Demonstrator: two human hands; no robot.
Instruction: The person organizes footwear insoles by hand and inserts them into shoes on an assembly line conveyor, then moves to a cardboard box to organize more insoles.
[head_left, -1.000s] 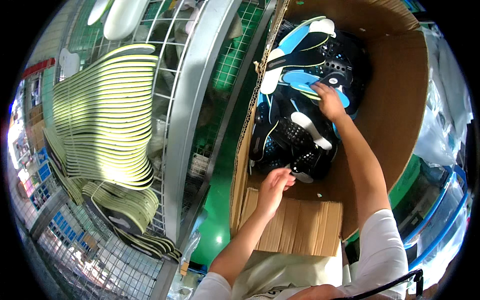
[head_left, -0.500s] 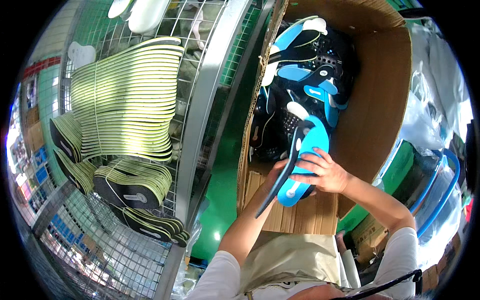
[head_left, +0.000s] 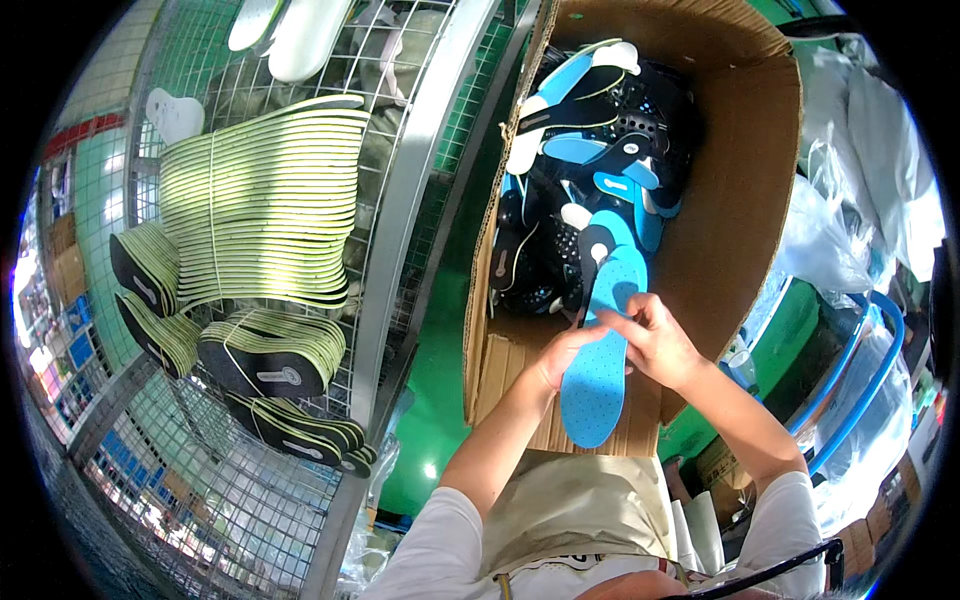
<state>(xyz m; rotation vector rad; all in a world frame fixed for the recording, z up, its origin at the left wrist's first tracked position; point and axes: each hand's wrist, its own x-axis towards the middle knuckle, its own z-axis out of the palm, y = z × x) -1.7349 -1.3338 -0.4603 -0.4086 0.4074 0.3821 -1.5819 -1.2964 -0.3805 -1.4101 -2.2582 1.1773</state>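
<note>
Over the near end of a cardboard box (head_left: 733, 215), both hands are closed on blue insoles. The front blue insole (head_left: 596, 390) shows a dotted face, its rounded end toward me. My left hand (head_left: 567, 352) grips its left edge, thumb across the face. My right hand (head_left: 660, 345) pinches it at the right edge, near the middle. Part of another insole, black with a pale oval mark (head_left: 599, 251), shows behind its far end; how many I hold is unclear. Black, blue and white insoles (head_left: 575, 150) lie jumbled in the box.
On the left, a wire-mesh rack (head_left: 235, 520) holds tied bundles of green-edged black insoles (head_left: 265, 205), with white insoles (head_left: 300, 40) above. Clear plastic bags (head_left: 830, 225) and a blue tubular frame (head_left: 880, 370) stand at the right. The floor (head_left: 430, 385) is green.
The insoles in my hands have turned, so a dotted blue face now shows instead of a black insole's edge and a plain blue face. The whole view has shifted slightly.
</note>
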